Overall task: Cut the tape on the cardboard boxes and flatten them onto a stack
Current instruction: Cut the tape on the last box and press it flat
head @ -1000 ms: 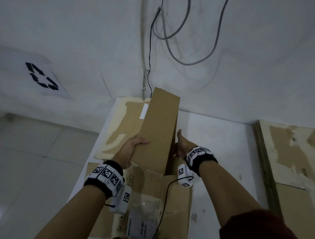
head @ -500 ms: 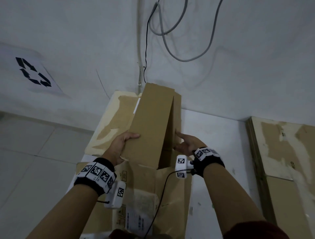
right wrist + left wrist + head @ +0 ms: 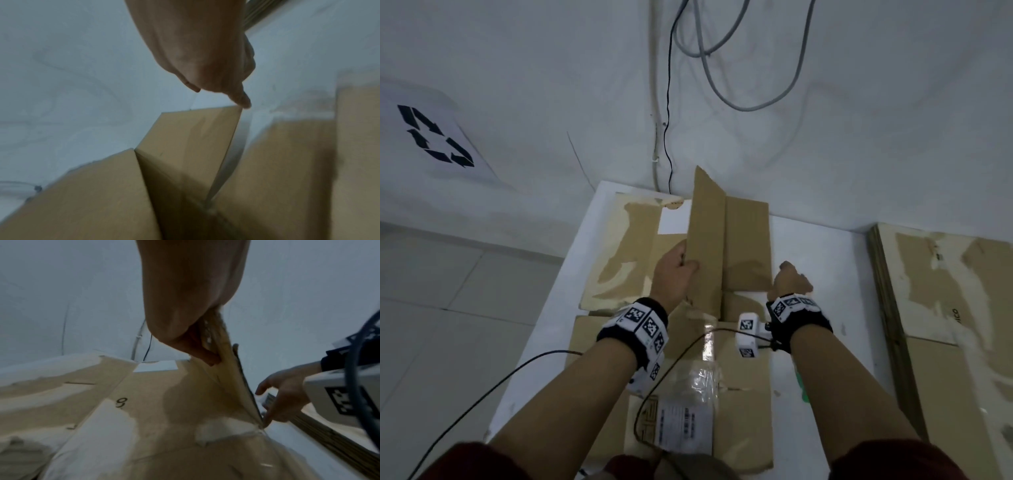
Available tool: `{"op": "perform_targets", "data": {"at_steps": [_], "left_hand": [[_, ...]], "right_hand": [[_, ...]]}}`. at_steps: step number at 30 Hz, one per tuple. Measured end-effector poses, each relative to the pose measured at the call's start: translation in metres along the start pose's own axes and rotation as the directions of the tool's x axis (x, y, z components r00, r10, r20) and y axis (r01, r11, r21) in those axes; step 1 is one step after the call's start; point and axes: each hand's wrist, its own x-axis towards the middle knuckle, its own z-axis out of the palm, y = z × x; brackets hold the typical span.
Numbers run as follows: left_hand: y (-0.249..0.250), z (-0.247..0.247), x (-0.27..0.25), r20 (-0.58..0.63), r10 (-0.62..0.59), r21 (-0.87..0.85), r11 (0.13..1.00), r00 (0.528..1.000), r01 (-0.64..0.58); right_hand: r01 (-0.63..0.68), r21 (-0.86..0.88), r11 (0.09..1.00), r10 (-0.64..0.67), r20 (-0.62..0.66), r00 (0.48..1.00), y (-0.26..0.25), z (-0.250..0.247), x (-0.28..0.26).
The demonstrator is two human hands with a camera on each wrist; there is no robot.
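1. The cardboard box [image 3: 709, 246] lies on the white table [image 3: 822, 260], far lower than a second ago: its right panel now lies flat, and only the left panel stands tilted up.
2. The left hand [image 3: 674, 274] pinches that raised panel's left edge, thumb on the near face, fingers [image 3: 205, 356] curled behind it; earlier it gripped the same edge higher up.
3. The right hand [image 3: 789, 279] has come off the box and hovers at 3 o'clock of it, fingers loosely spread, holding nothing.
4. A flattened sheet [image 3: 619, 253] lies under the box, reaching to 9 o'clock.
5. A stack of flat cardboard [image 3: 941, 308] sits at 3 o'clock, well apart.
6. Cables [image 3: 722, 68] hang on the wall at 12 o'clock.
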Motion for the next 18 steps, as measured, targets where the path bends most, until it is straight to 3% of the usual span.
{"op": "perform_targets", "data": {"at_steps": [2,3,6,8,10,11,12,14,16,18], "left_hand": [[-0.013,0.008,0.004,0.061,-0.037,0.043,0.998,0.997,0.034],[-0.015,0.013,0.004,0.128,-0.115,0.007,0.993,0.985,0.115],[-0.027,0.033,0.008,0.329,-0.311,0.007,0.945,0.892,0.327],[-0.044,0.044,0.009,0.427,-0.325,0.203,0.944,0.844,0.260],[-0.065,0.044,0.007,0.508,-0.315,0.416,0.905,0.802,0.092],[-0.075,0.039,0.006,0.512,-0.308,0.537,0.843,0.802,-0.019],[-0.092,0.034,0.007,0.496,-0.311,0.677,0.723,0.811,-0.137],[-0.108,0.019,-0.004,0.370,-0.294,0.872,0.438,0.881,-0.220],[-0.123,0.000,-0.024,0.270,-0.181,0.892,0.417,0.946,-0.174],[-0.145,-0.017,-0.044,0.200,-0.024,0.897,0.406,0.979,-0.173]], "right_hand": [[0.025,-0.003,1.000,-0.025,0.060,0.998,-0.006,-0.004,-0.003],[0.025,0.023,0.999,-0.027,0.085,0.996,-0.009,-0.007,-0.005],[-0.068,0.249,0.966,0.024,0.176,0.984,-0.004,-0.008,-0.006],[-0.035,0.228,0.973,-0.013,0.204,0.979,0.009,-0.001,-0.007],[0.125,0.131,0.983,-0.146,0.168,0.975,0.023,0.004,-0.017],[0.234,0.071,0.970,-0.242,0.132,0.961,0.031,0.006,-0.024],[0.362,-0.012,0.932,-0.359,0.094,0.929,0.041,0.007,-0.032],[0.558,-0.278,0.782,-0.560,0.082,0.825,0.067,0.008,-0.041],[0.641,-0.471,0.606,-0.641,0.188,0.744,0.095,0.010,-0.050],[0.737,-0.494,0.462,-0.634,0.397,0.664,0.124,0.013,-0.057]]}}
